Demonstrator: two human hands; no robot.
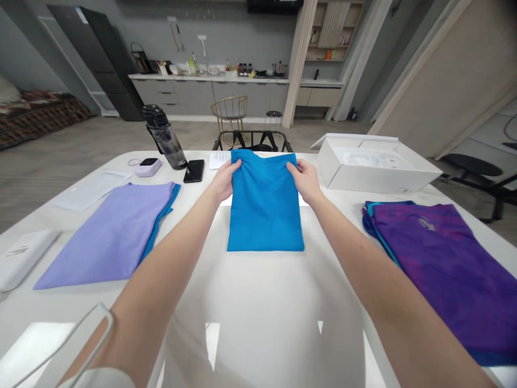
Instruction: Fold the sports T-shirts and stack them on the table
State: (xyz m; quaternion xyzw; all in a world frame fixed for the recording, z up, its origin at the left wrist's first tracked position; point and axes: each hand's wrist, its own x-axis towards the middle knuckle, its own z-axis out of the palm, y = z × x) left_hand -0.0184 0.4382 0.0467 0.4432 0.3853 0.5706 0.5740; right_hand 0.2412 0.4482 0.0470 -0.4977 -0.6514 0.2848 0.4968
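Between my two hands hangs a blue piece of folded cloth (265, 207), held by its top corners above the white table (258, 302). My left hand (226, 178) pinches the upper left corner, thumb in front. The upper right corner is gripped by my right hand (304, 179) in the same way. The cloth's top edge sags a little in the middle, and its lower edge is straight. To the left lies a lavender cloth (117, 229) over a blue one. A purple patterned cloth (452, 269) tops a pile on the right.
Behind the cloth pile on the right sits an open white box (367, 175). A dark-lidded water bottle (166, 140), a black phone (194, 171) and a small lavender device (147, 167) stand at the back left. A white case (25, 258) lies at the left edge.
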